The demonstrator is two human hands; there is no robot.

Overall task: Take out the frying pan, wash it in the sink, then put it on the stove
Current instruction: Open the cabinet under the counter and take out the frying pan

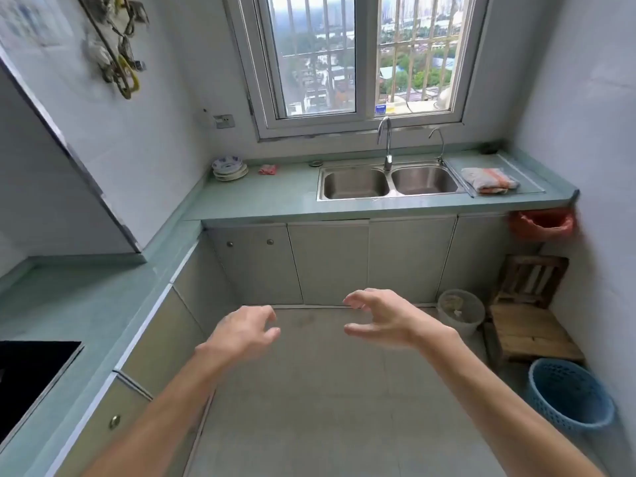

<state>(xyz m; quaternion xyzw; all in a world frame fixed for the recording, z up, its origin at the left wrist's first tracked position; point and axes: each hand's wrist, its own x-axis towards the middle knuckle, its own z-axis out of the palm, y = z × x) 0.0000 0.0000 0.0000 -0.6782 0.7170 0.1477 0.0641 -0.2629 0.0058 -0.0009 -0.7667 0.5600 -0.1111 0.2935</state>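
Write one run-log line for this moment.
pan: not visible | left hand: empty | right hand: empty | sink: empty | cabinets: closed

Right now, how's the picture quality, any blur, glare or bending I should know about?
Head view: daylight from the window lights the scene evenly; wide-angle lens bends the countertop edges and walls; left hand and right hand are slightly motion-blurred; the sink shows soft reflections, no harsh glare.

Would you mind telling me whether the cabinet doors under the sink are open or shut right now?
Shut. The cabinet doors under the sink all sit flush with their frames, with no interior showing. No frying pan is visible yet.
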